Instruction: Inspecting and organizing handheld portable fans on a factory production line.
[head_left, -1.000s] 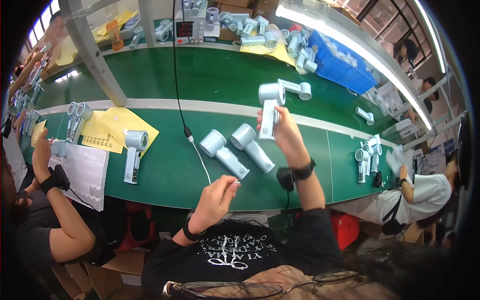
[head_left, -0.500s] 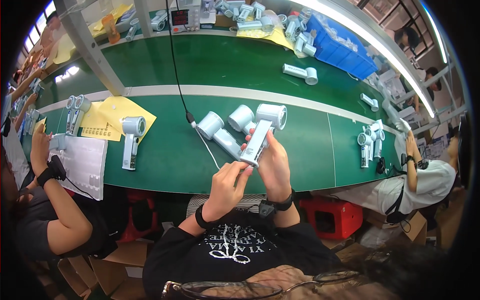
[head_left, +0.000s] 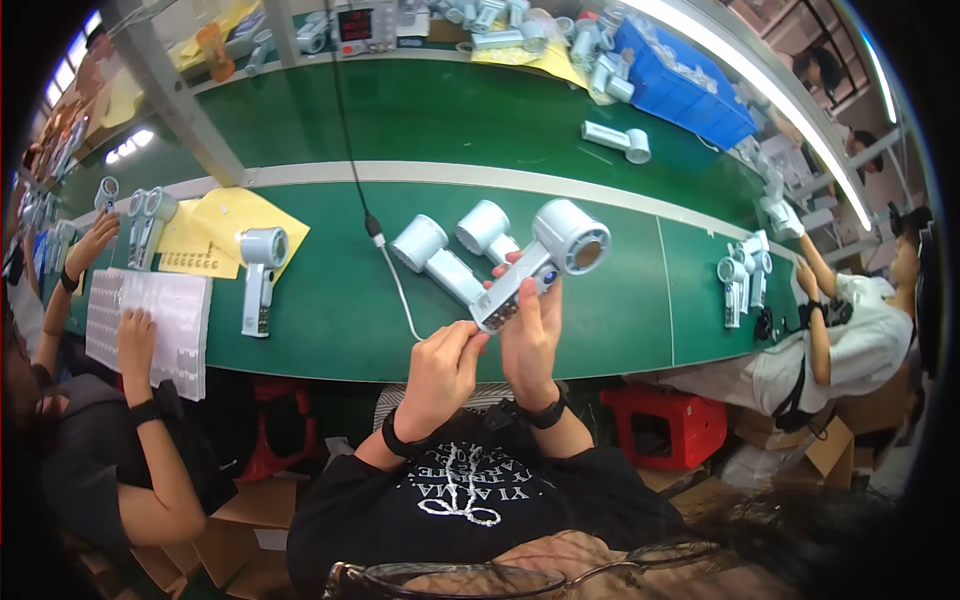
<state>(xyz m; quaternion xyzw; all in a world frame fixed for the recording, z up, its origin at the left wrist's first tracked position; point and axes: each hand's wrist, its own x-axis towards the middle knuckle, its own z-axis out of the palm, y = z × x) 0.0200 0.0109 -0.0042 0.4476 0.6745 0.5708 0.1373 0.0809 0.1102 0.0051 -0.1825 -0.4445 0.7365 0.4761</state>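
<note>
One held fan (head_left: 540,258) has turned, blue spot (head_left: 550,277) showing.

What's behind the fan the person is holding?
Two more pale blue fans lie side by side on the green table. The held fan covers parts of their handles, so those parts can't be seen.

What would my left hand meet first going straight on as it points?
Probably the handle end of the pale blue, round-headed plastic device in your right hand, though depth there is unclear.
</note>
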